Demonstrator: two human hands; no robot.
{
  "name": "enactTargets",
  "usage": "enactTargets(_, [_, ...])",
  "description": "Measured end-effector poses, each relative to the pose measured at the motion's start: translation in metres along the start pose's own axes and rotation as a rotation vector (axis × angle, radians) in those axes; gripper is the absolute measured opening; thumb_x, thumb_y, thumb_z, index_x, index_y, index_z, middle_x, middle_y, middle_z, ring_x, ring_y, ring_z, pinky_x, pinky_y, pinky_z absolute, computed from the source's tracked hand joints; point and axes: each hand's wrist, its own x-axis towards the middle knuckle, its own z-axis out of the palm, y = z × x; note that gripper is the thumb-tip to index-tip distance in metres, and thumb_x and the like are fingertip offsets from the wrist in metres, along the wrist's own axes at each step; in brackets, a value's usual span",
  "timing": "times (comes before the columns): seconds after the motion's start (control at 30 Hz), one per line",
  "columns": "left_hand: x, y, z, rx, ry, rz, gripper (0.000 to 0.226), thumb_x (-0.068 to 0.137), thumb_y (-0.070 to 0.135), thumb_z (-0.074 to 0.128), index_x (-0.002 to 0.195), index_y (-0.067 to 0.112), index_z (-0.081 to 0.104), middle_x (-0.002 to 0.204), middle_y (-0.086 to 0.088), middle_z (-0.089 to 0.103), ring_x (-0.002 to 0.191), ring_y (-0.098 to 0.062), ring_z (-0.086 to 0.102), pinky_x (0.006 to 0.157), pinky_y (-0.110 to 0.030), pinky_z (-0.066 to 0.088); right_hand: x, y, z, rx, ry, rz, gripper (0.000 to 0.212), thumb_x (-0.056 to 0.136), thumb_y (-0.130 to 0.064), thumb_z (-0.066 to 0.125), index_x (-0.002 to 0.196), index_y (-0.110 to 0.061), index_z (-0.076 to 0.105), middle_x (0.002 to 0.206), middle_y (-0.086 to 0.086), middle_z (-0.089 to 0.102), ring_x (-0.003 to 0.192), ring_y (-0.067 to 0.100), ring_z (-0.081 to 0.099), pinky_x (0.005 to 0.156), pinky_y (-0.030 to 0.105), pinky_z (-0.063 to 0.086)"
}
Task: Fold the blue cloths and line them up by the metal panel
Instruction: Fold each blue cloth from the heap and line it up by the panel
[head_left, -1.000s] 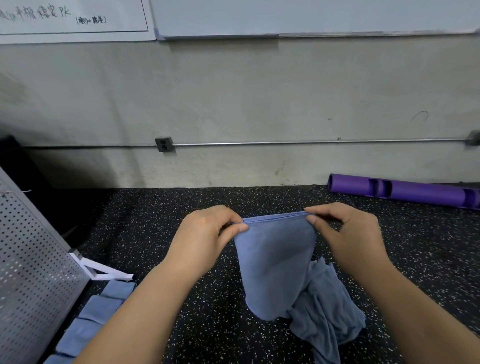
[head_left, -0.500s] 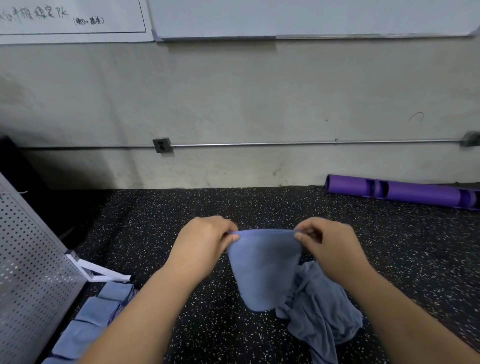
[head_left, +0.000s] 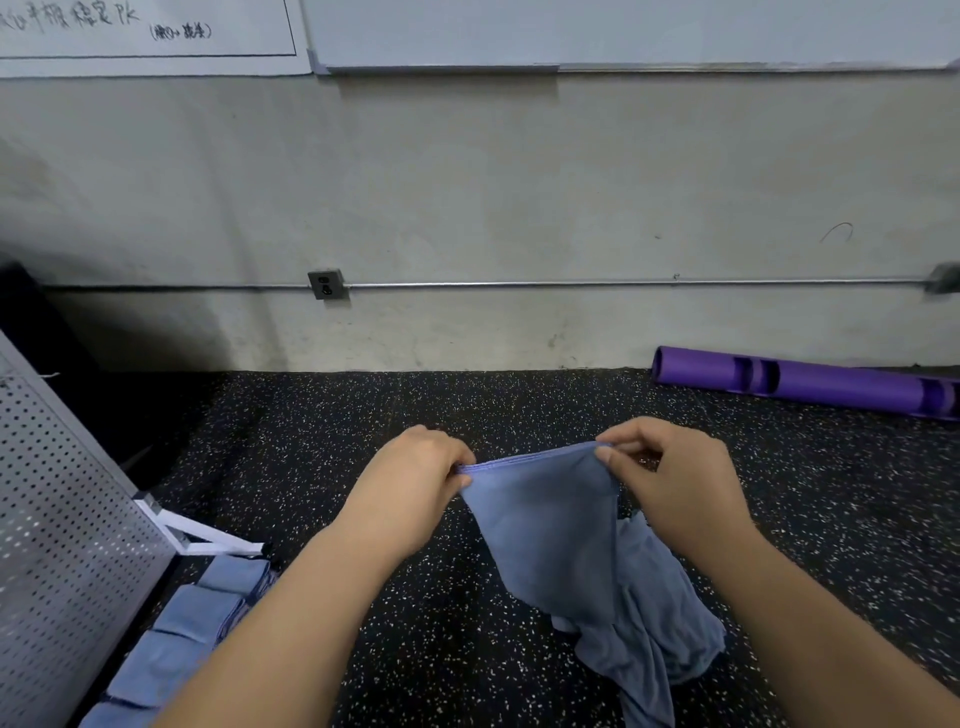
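A blue cloth (head_left: 550, 535) hangs doubled over the speckled black floor, held up by its top edge. My left hand (head_left: 410, 488) pinches the left end of that edge and my right hand (head_left: 670, 478) pinches the right end. Behind and below it a crumpled blue cloth (head_left: 660, 618) lies in a heap on the floor. Several folded blue cloths (head_left: 197, 618) lie in a row at the lower left, along the foot of the perforated metal panel (head_left: 57, 525).
The panel's white base bracket (head_left: 202, 535) sticks out onto the floor beside the row's far end. A purple roller (head_left: 810, 382) lies against the grey wall at the right. A wall socket (head_left: 326, 284) and metal conduit run along the wall.
The held cloth dropped slightly and came back up, its top edge now tilted with the right end higher. My hands stayed pinched on the edge and spread a little apart again.
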Motion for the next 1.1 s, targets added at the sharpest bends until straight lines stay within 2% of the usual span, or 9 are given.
enactTargets(0.1, [0.0,0.0,0.002,-0.099,0.129,-0.123,0.008,0.098,0.028,0.074,0.091,0.032,0.073,0.09,0.016,0.068,0.091,-0.01,0.062,0.083,-0.032,0.051,-0.004,-0.01,0.005,0.219,-0.156,0.026,0.019,0.089,-0.013,0.085,0.089,-0.031,0.082,0.079,-0.01,0.079,0.075,0.012,0.073,0.071,0.021,0.058])
enactTargets(0.23, [0.003,0.006,-0.01,-0.642,0.065,-0.137,0.005,0.094,0.029,0.081,0.092,0.033,0.078,0.083,0.007,0.072,0.073,0.0,0.06,0.074,-0.016,0.048,0.004,0.001,-0.001,-0.036,0.125,0.106,0.013,0.092,-0.026,0.083,0.089,-0.038,0.078,0.077,-0.021,0.075,0.07,-0.003,0.068,0.063,0.02,0.049])
enactTargets(0.37, [0.001,-0.006,-0.006,-0.437,0.154,-0.269,0.008,0.097,0.028,0.076,0.091,0.032,0.072,0.088,0.014,0.071,0.079,-0.002,0.063,0.075,-0.025,0.047,-0.001,-0.012,-0.007,0.23,-0.293,0.027,0.012,0.091,-0.018,0.084,0.095,-0.03,0.082,0.086,-0.011,0.08,0.078,0.004,0.073,0.074,0.023,0.058])
enactTargets(0.5, [0.001,-0.008,-0.014,-0.483,0.235,-0.197,0.008,0.098,0.026,0.076,0.094,0.032,0.073,0.091,0.016,0.07,0.09,-0.004,0.063,0.081,-0.024,0.047,0.006,-0.006,-0.001,0.189,0.021,0.047,0.014,0.091,-0.02,0.083,0.09,-0.033,0.08,0.076,-0.012,0.076,0.062,0.008,0.061,0.063,0.033,0.055])
enactTargets(0.63, [0.001,0.006,-0.012,-0.49,0.21,-0.18,0.01,0.098,0.026,0.075,0.093,0.035,0.072,0.091,0.016,0.07,0.088,-0.004,0.064,0.079,-0.024,0.048,0.009,-0.004,0.004,0.248,0.026,0.036,0.015,0.091,-0.019,0.084,0.089,-0.033,0.08,0.079,-0.009,0.077,0.068,0.022,0.067,0.073,0.042,0.061])
enactTargets(0.77, [0.003,0.006,-0.012,-0.474,0.261,-0.197,0.009,0.099,0.025,0.073,0.094,0.032,0.07,0.093,0.016,0.068,0.089,-0.002,0.061,0.081,-0.026,0.047,0.01,-0.004,0.002,0.209,0.074,0.012,0.014,0.092,-0.023,0.082,0.089,-0.036,0.078,0.072,-0.004,0.074,0.058,0.012,0.056,0.064,0.033,0.053])
enactTargets(0.9, [0.004,0.01,-0.01,-0.456,0.302,-0.209,0.007,0.099,0.025,0.072,0.095,0.031,0.07,0.094,0.016,0.066,0.091,-0.003,0.06,0.081,-0.026,0.045,0.008,-0.007,0.003,0.155,0.174,0.022,0.012,0.093,-0.025,0.081,0.09,-0.035,0.076,0.072,-0.02,0.071,0.056,0.006,0.051,0.058,0.021,0.044])
enactTargets(1.0, [0.003,0.015,-0.008,-0.47,0.267,-0.183,0.009,0.099,0.025,0.072,0.095,0.032,0.07,0.094,0.016,0.067,0.091,-0.002,0.062,0.08,-0.021,0.045,0.008,-0.009,0.003,0.143,0.101,0.002,0.013,0.094,-0.026,0.08,0.09,-0.038,0.076,0.069,-0.01,0.071,0.056,0.015,0.054,0.058,0.03,0.048])
enactTargets(1.1, [0.007,0.015,-0.009,-0.469,0.38,-0.251,0.008,0.099,0.026,0.073,0.096,0.032,0.069,0.095,0.017,0.067,0.09,-0.008,0.061,0.083,-0.028,0.047,0.009,-0.01,0.004,0.153,0.234,0.03,0.012,0.094,-0.025,0.08,0.092,-0.036,0.076,0.073,-0.016,0.072,0.058,0.007,0.056,0.057,0.013,0.042])
